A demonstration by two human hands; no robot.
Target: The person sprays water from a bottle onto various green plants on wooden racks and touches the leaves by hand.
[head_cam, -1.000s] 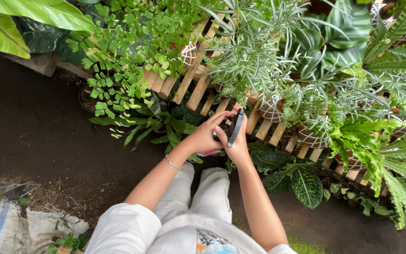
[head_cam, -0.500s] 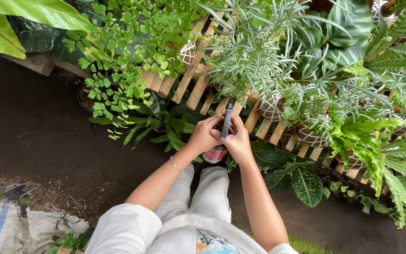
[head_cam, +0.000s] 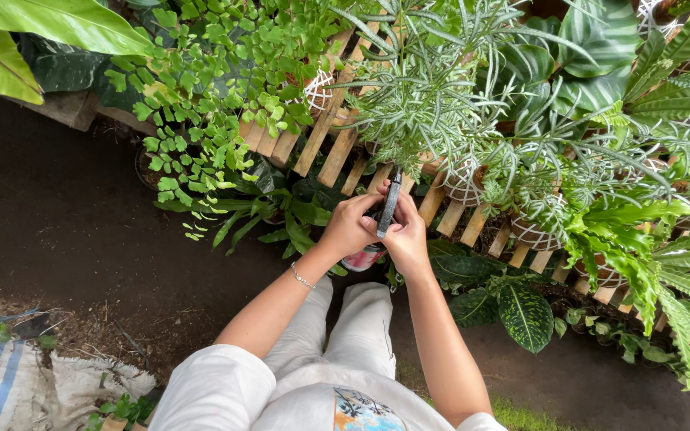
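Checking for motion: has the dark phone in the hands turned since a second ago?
Yes. The phone has swung from tilted right to nearly upright against the wooden slats.

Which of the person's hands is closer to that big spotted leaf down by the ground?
Right. The right hand is just up-left of the spotted leaf; the left hand sits farther left, beyond the phone both hold.

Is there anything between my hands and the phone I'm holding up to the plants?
Nothing visible. Both the left hand and the right hand already touch the dark phone, held edge-on above the wooden slat rack. Thin leaves of the spiky plant hang just beyond its top end.
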